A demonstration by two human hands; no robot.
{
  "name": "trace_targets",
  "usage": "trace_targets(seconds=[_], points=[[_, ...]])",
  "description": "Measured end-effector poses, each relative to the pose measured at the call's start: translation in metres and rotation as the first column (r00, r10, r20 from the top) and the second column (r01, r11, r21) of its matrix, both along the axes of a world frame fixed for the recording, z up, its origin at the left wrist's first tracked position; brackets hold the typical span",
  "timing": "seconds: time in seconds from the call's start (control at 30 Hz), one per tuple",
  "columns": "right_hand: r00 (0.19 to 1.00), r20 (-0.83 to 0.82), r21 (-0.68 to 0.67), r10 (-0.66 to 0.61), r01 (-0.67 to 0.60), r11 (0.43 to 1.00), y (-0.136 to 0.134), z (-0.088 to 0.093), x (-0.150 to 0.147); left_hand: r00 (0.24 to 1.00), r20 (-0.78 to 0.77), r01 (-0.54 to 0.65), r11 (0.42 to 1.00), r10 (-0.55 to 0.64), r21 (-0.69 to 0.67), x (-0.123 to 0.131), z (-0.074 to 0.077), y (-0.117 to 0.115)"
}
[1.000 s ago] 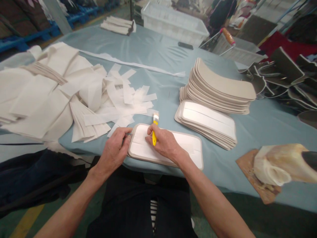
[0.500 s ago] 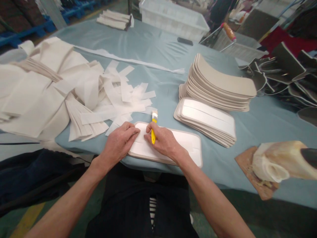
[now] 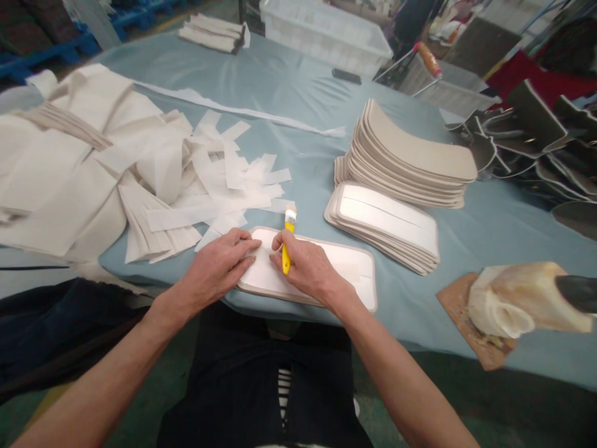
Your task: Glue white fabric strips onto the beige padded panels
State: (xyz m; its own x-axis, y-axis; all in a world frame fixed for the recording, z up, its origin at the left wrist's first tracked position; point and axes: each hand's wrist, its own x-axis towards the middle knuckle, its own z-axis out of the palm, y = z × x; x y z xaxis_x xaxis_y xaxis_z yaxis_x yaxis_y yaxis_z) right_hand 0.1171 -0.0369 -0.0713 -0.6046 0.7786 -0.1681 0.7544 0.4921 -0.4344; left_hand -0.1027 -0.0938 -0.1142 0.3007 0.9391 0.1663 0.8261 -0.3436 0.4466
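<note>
A beige-edged panel (image 3: pixel 347 256) with a white face lies near the table's front edge, its middle partly covered by my hands. My left hand (image 3: pixel 224 260) rests at the panel's left end, thumb and fingers slightly apart, with no held object visible. Over the panel's middle, my right hand (image 3: pixel 305 264) is closed around a yellow-handled paintbrush (image 3: pixel 290 225). The brush's white-coated bristles point away from me, above the panel. Fingertips of the right hand are close to the white face; whether they press on it I cannot tell.
White strips (image 3: pixel 233 180) and cream fabric pieces (image 3: pixel 60 186) are heaped on the left. At right stand a stack of white-faced panels (image 3: pixel 387 214) and a taller stack of curved beige panels (image 3: pixel 415 143). A glue-crusted container (image 3: pixel 508 298) sits on a brown board (image 3: pixel 459 302).
My left fingers have loosened and spread a little at the panel's left end. The right hand keeps the paintbrush in nearly the same place. The whole view has shifted slightly.
</note>
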Motion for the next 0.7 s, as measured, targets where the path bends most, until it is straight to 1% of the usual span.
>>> trace_targets(seconds=[0.13,0.2,0.27,0.37,0.47,0.6,0.7], points=[[0.995,0.086,0.045,-0.045,0.041,0.998,-0.009,0.014,0.008,1.0,-0.023,-0.013,1.0,0.013,0.007,0.0,0.0,0.0],[0.989,0.121,0.063,-0.081,0.074,0.995,-0.012,0.019,0.018,0.999,-0.024,-0.025,0.999,0.026,0.024,0.002,0.001,-0.001],[0.981,0.148,0.083,-0.125,0.114,0.99,-0.012,0.021,0.031,0.999,-0.031,-0.041,0.998,0.042,0.051,0.005,0.002,-0.003],[0.969,0.153,0.115,-0.194,0.178,0.977,-0.011,0.015,0.052,0.994,-0.083,-0.065,0.994,0.073,0.09,0.009,0.002,-0.006],[0.966,0.113,0.109,-0.231,0.219,0.97,-0.01,0.003,0.067,0.989,-0.113,-0.084,0.989,0.099,0.124,0.012,0.0,-0.009],[0.964,0.061,0.088,-0.257,0.251,0.964,-0.011,-0.01,0.072,0.989,-0.114,-0.08,0.983,0.1,0.165,0.012,-0.003,-0.011],[0.959,0.048,0.089,-0.278,0.274,0.958,-0.01,-0.011,0.07,0.989,-0.118,-0.069,0.983,0.09,0.173,0.009,-0.003,-0.011]])
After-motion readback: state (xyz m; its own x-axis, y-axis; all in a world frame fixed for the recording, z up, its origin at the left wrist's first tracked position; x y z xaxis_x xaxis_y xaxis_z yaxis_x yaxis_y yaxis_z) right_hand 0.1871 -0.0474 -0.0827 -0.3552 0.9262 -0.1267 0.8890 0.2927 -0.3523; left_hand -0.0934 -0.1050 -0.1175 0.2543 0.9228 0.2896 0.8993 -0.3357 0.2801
